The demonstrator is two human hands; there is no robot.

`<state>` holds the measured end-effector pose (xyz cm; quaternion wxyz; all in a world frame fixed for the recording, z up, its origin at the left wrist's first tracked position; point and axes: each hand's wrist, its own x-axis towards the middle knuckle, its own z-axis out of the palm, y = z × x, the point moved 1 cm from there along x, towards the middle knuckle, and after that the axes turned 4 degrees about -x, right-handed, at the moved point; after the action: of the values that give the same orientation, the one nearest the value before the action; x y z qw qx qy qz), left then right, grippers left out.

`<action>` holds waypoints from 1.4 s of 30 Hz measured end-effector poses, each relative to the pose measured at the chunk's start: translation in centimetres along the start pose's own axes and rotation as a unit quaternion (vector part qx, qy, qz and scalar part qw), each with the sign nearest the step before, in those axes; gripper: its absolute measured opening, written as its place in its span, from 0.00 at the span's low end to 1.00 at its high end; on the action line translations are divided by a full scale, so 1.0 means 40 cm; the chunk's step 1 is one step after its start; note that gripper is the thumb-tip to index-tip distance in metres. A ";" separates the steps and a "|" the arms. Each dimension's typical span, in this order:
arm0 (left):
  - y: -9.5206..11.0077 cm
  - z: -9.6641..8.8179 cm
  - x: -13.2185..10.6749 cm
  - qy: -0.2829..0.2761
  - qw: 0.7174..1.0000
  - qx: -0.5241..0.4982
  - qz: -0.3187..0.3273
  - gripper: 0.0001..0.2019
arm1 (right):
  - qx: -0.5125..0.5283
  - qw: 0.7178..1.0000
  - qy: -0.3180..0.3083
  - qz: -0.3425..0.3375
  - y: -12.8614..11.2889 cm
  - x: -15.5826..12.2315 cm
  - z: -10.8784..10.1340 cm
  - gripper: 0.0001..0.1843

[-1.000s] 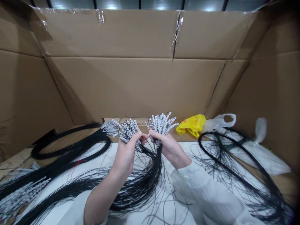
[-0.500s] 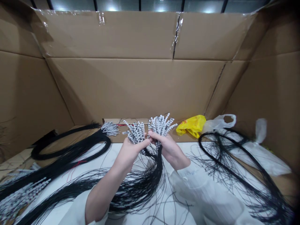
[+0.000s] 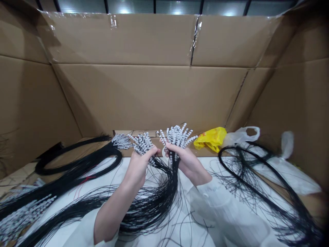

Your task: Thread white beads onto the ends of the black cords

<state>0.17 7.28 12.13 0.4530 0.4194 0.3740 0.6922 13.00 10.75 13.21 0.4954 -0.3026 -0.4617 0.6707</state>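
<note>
My left hand (image 3: 142,160) is closed around one bundle of thin black wires, just below their white-banded ends (image 3: 143,143). In my right hand (image 3: 189,161) is a second bundle, its white-banded ends (image 3: 179,136) fanned out above my thumb. Below my hands both bundles join one thick hank of black wires (image 3: 151,212), which curves across the white table surface (image 3: 189,202) toward the lower left. A gap separates the two hands. The fingertips behind the bundles are partly hidden.
More black wire hanks (image 3: 84,164) lie on the left, one with a white-banded tip (image 3: 122,141). At the right are a yellow plastic bag (image 3: 210,139), a white plastic bag (image 3: 240,134) and a looped wire coil (image 3: 267,171). Cardboard walls (image 3: 149,92) enclose the table.
My hands have moved apart, the left one going left with its bundle. Several white-banded ends now splay out to the left of the right-hand bundle.
</note>
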 end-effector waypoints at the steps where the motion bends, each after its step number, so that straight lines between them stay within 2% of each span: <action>1: -0.003 0.000 0.000 0.003 1.000 0.001 0.003 0.04 | -0.003 1.000 0.007 -0.002 0.001 0.002 -0.002 0.11; 6: -0.010 0.013 -0.010 0.009 0.999 -0.008 0.043 0.02 | -0.031 0.999 0.002 -0.032 0.014 0.005 -0.002 0.11; 12: -0.003 0.030 -0.019 0.000 0.999 0.003 0.033 0.09 | -0.076 0.988 -0.042 -0.127 0.024 -0.008 0.014 0.04; 16: -0.005 0.019 -0.016 0.036 0.998 -0.004 0.057 0.05 | -0.067 0.995 -0.010 -0.075 0.018 0.001 0.000 0.10; 18: -0.009 0.013 -0.014 0.056 0.997 -0.022 0.049 0.05 | -0.057 0.997 0.009 -0.052 0.014 0.008 -0.009 0.13; 20: -0.012 0.011 -0.013 0.052 0.998 -0.036 0.031 0.05 | -0.060 0.997 0.008 -0.046 0.012 0.011 -0.014 0.13; 23: -0.012 0.014 -0.013 0.037 0.998 -0.048 0.027 0.07 | -0.095 0.994 -0.020 -0.055 0.011 0.009 -0.012 0.10; 26: -0.008 0.020 -0.013 0.019 0.998 -0.043 0.052 0.08 | -0.130 0.987 -0.045 -0.086 0.008 0.000 -0.003 0.09; 31: -0.005 0.022 -0.010 -0.015 0.998 -0.020 0.058 0.13 | -0.149 0.973 -0.135 -0.115 0.002 -0.010 0.009 0.08; 38: -0.008 0.010 -0.009 0.063 0.995 -0.079 0.018 0.05 | -0.081 0.994 -0.062 -0.040 -0.002 0.011 -0.020 0.10; 42: -0.008 0.007 -0.009 0.025 0.998 -0.047 0.016 0.07 | -0.093 0.993 -0.065 -0.039 -0.004 0.015 -0.023 0.09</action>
<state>0.63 7.07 11.85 0.4515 0.3865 0.3458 0.7261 13.66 11.63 13.01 0.4601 -0.2851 -0.5648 0.6230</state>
